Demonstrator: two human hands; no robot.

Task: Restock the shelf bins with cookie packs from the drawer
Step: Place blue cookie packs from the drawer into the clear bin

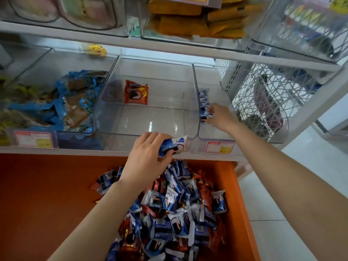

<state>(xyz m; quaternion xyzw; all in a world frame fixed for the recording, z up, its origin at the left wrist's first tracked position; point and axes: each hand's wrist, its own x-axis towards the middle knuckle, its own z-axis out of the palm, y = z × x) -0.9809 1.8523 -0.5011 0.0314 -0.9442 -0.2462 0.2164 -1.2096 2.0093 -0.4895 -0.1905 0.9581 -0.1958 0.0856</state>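
- Cookie packs, small blue-and-white and red foil pillow wrappers [178, 213]: heaped loose in wide orange drawer [47, 194], directly beneath left fingers.
- Left hand [146, 157]: curls fingers round one blue-and-white pack [175, 146], held clear of heap, probably queued for next drop.
- Right hand [220, 117]: pinches another blue pack [206, 116] at fingertips inside rightmost clear plastic bin [218, 95], standing it against row of like packs [203, 98] beyond fingertips, likely to keep stock upright.
- Left of those fingers: middle clear bin [150, 119], holds single red pack [136, 92].
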